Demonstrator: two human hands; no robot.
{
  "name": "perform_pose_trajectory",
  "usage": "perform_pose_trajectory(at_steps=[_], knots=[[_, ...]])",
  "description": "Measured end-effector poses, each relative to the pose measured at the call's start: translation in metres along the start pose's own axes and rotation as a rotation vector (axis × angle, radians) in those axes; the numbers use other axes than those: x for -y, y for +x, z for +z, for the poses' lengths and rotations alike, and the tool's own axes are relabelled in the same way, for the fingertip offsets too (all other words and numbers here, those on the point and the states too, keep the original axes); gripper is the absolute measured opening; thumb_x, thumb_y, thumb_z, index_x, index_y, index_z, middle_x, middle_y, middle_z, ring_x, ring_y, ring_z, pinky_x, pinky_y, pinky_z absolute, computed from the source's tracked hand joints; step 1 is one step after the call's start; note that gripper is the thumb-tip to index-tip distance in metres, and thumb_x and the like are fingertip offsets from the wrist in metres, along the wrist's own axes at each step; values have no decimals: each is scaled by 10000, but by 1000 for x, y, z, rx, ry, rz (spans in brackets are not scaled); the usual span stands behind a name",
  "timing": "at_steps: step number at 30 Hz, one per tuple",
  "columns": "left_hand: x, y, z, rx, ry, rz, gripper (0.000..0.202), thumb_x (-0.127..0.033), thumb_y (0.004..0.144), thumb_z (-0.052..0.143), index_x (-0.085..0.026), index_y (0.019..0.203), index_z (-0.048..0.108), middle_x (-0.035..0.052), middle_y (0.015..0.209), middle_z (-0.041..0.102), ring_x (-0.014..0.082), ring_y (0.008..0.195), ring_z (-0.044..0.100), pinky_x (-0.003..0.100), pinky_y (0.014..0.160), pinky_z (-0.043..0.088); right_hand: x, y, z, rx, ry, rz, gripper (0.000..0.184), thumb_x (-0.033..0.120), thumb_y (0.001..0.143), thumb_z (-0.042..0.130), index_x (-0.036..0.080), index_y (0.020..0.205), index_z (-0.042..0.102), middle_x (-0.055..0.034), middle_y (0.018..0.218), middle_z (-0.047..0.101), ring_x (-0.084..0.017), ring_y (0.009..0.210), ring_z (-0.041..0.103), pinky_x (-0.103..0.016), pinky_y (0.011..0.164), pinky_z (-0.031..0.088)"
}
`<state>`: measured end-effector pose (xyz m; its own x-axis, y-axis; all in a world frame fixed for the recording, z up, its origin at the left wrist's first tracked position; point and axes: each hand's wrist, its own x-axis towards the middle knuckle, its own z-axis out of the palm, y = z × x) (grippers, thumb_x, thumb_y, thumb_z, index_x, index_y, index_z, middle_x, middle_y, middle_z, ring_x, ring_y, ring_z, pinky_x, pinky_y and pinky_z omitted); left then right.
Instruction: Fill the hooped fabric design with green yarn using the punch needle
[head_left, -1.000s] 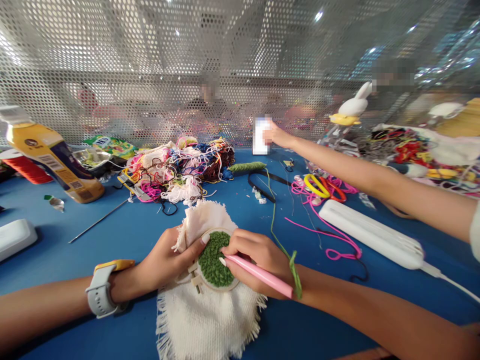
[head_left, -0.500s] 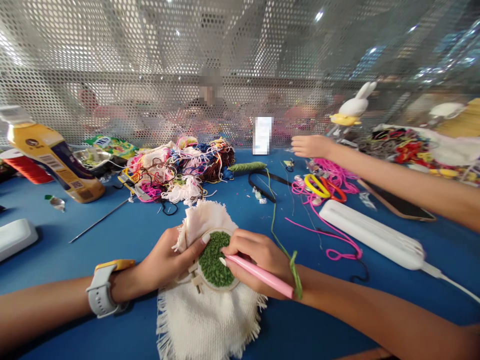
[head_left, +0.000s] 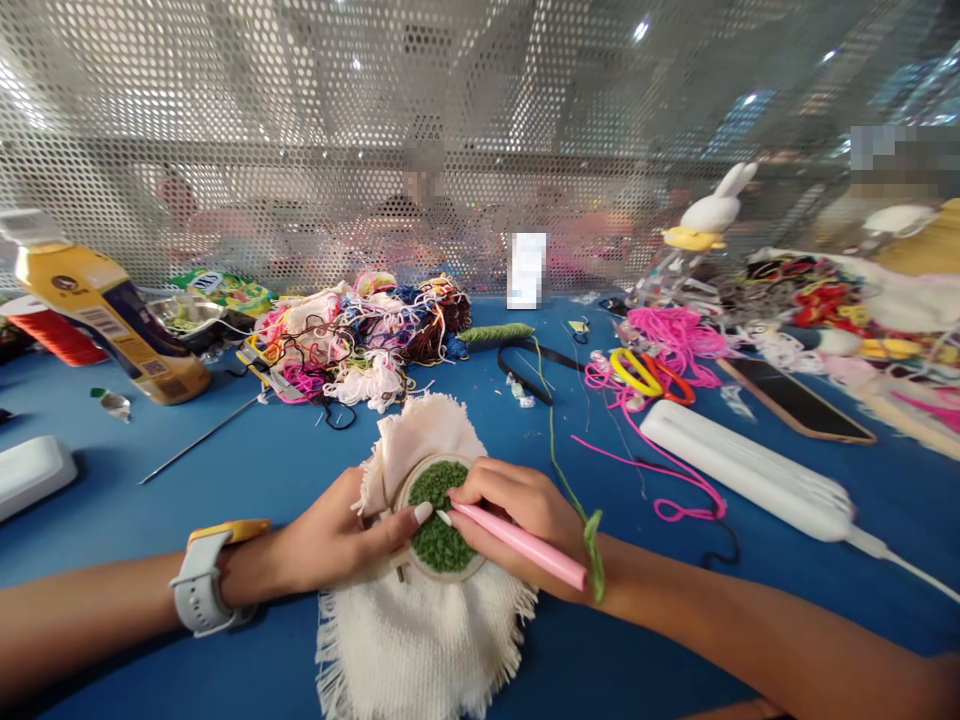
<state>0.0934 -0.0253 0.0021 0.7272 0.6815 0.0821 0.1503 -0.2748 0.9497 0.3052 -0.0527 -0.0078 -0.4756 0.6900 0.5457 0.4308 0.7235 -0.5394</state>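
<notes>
My left hand grips the embroidery hoop at its left side, thumb lying on the green looped yarn that fills the ring. White fringed cloth is stretched in the hoop and hangs out above and below it. Between the fingers of my right hand is a pink punch needle, slanted, its front end at the green loops; the tip is hidden by the fingers. Green yarn trails from the tool's back end, over my wrist, toward a green yarn bundle.
Tangled yarn lies behind the hoop. To the right are scissors, a white power bank-like device with a cable, a phone and pink yarn. A bottle stands left, near a metal rod. Perforated metal panel closes the back.
Another person's arm, which reached in from the right, is gone from view. The hoop has shifted slightly right and turned a little, and my left thumb sits further over the loops.
</notes>
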Motion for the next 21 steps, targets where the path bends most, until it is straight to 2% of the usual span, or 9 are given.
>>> perform_pose_trajectory(at_steps=[3, 5, 8, 10, 12, 17, 21], knots=[[0, 0, 0, -19, 14, 13, 246, -259, 902, 483, -136, 1103, 551, 67, 986, 635, 165, 868, 584, 280, 811, 510, 2, 0, -2, -37, 26, -1, 38, 138, 832, 534, 161, 827, 565, -18, 710, 560, -116, 639, 533, -231, 589, 430], [0, 1, -1, -33, 26, 8, 220, -255, 904, 479, -130, 1070, 551, 52, 944, 623, 150, 830, 567, 253, 777, 506, 6, 2, -4, -64, 66, 68, 64, 105, 793, 534, 158, 786, 569, -11, 681, 553, -109, 609, 517, -226, 564, 413], [2, 2, -2, -54, 7, -22, 196, -266, 910, 470, -119, 1005, 560, 31, 856, 603, 132, 756, 544, 234, 722, 497, 11, 5, -7, -79, 190, 298, 42, 119, 744, 549, 156, 754, 564, 7, 637, 533, -90, 535, 466, -211, 496, 379], [3, 2, -2, -61, -22, -43, 212, -275, 916, 461, -117, 1019, 557, 39, 874, 603, 139, 770, 546, 244, 726, 496, 11, 6, -8, -77, 301, 453, 22, 158, 734, 561, 154, 755, 560, 11, 628, 531, -85, 515, 453, -201, 466, 363], [4, 2, -3, -52, -53, -51, 237, -278, 920, 454, -117, 1066, 548, 52, 916, 609, 151, 805, 554, 263, 752, 496, 11, 6, -8, -72, 384, 541, 45, 183, 717, 577, 153, 737, 551, 7, 632, 530, -90, 529, 460, -198, 462, 357], [4, 3, -3, -41, -53, -43, 255, -266, 920, 453, -122, 1108, 549, 66, 976, 613, 163, 845, 558, 282, 795, 492, 7, 3, -8, -104, 464, 561, 87, 185, 689, 584, 173, 687, 498, 11, 637, 493, -105, 569, 436, -215, 483, 338], [5, 3, -3, -48, -55, -59, 217, -269, 919, 458, -126, 1038, 571, 47, 908, 619, 143, 783, 552, 253, 739, 496, 4, 1, -9, -119, 463, 539, 85, 176, 699, 562, 183, 685, 478, 8, 656, 496, -120, 596, 458, -237, 515, 346]])
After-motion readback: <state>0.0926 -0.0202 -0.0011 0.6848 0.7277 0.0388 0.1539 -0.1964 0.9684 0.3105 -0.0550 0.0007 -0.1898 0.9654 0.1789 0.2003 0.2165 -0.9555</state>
